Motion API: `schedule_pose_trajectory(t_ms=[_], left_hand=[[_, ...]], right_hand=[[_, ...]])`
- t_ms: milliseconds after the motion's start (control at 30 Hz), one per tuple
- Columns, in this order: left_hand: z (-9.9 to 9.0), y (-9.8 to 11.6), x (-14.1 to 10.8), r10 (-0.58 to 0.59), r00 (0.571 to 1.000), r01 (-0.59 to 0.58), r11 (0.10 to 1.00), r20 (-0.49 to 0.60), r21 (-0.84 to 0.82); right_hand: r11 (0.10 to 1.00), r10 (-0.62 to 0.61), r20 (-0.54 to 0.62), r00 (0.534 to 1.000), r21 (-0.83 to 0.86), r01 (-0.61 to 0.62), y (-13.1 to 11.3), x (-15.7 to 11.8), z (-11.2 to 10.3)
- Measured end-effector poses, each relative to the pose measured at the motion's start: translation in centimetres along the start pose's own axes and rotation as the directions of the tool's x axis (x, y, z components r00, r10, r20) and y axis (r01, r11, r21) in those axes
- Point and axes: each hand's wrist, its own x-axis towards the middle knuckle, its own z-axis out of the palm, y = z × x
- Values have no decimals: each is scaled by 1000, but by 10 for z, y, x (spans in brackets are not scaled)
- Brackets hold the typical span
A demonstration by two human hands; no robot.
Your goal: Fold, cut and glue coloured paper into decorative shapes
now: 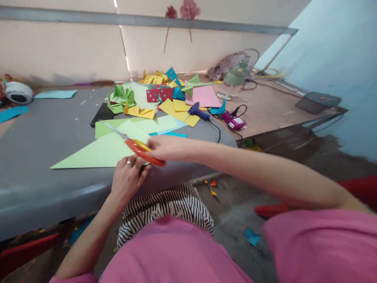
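A large light green paper triangle (97,151) lies near the table's front edge. My left hand (127,179), with a ring on one finger, rests at its lower right part, fingers bent over the paper's edge; whether they grip it is hard to tell. Above it, my right hand (160,148) is closed on the scissors (141,151), which have orange and yellow handles. Their blades point to the upper left over the paper and look slightly blurred. Behind the triangle lie a green sheet (107,127) and a dark phone-like object (101,114).
Folded green (122,98), yellow (141,112) and red dotted (160,94) papers are piled at the back. Right of them are a blue glue gun (198,111) with a cable, a pink sheet (203,96) and a purple power adapter (235,121). Paper scraps (213,192) lie on the floor.
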Motion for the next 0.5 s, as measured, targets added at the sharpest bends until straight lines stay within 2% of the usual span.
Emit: schedule_pose_trajectory(t_ms=[33, 100, 167, 233, 333, 500], left_hand=[[-1, -1, 1, 5, 1000, -5, 999, -4, -41], [-5, -6, 1, 14, 1000, -16, 996, -24, -84], [-8, -11, -1, 23, 998, -26, 998, -53, -58], [-10, -14, -3, 42, 996, -44, 999, -82, -23], [-9, -14, -4, 58, 990, -60, 998, -126, -16], [-6, -6, -1, 105, 977, -109, 994, -183, -11]], right_hand=[[997, 71, 55, 996, -19, -70, 18, -15, 2], [976, 162, 115, 980, 130, -177, 56, -48, 8], [922, 244, 113, 963, 281, -267, 89, -77, 18], [885, 266, 137, 954, 358, -298, 110, -97, 29], [873, 293, 178, 940, 351, -338, 120, -111, 40], [883, 348, 262, 900, 232, -409, 118, -106, 43]])
